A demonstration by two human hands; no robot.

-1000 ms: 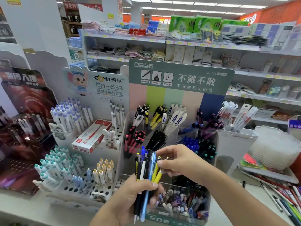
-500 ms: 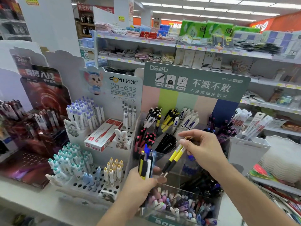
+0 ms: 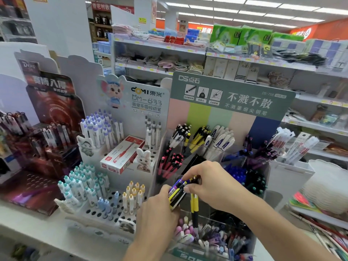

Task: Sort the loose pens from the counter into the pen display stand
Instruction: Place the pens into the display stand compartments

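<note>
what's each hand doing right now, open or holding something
Left hand: curled round a bundle of pens.
Right hand: fingers pinch the top of that bundle; yellow-and-black pens hang below it.

1. Two hands: the left hand [image 3: 160, 208] and the right hand [image 3: 209, 183].
2. One bundle of pens [image 3: 177, 193] gripped in the left hand; how many pens it holds cannot be told.
3. Two yellow-and-black pens [image 3: 194, 202] under the right hand, hanging side by side.
4. One clear pen display stand [image 3: 231, 102] with a green header card.
5. One white stand [image 3: 143, 102] with a cartoon mouse on its card.
6. One red-and-white pen box [image 3: 120, 155] lying on that white stand.
7. One dark red stand [image 3: 54, 98] at the left.
8. One counter [image 3: 37, 240] carrying the three stands.
</note>
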